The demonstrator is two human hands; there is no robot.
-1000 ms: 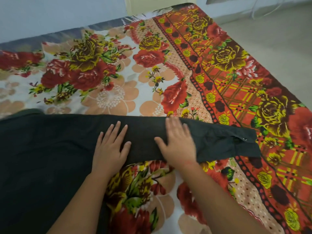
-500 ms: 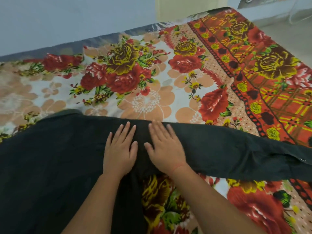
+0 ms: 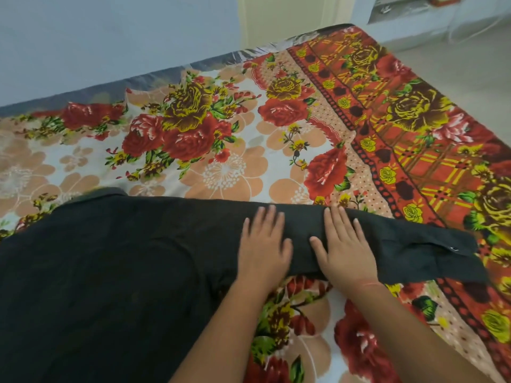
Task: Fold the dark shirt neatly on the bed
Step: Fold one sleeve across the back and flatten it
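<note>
The dark shirt [image 3: 116, 272] lies spread flat on the bed [image 3: 221, 150], its body filling the lower left of the view. One long sleeve [image 3: 414, 250] stretches out to the right and ends in a cuff with a small metal snap. My left hand [image 3: 262, 250] presses flat on the sleeve near where it joins the body, fingers straight. My right hand [image 3: 343, 250] lies flat on the sleeve just to the right of it, fingers straight and close together. The two hands are a small gap apart.
The bed carries a bright floral sheet with red and yellow roses. Its far edge meets a pale blue wall [image 3: 110, 37]. The right edge drops to a light floor [image 3: 456, 67].
My hands have slid along the sleeve: the right hand came left toward the left hand, and both now lie side by side a little further right. The sleeve looks smoother.
</note>
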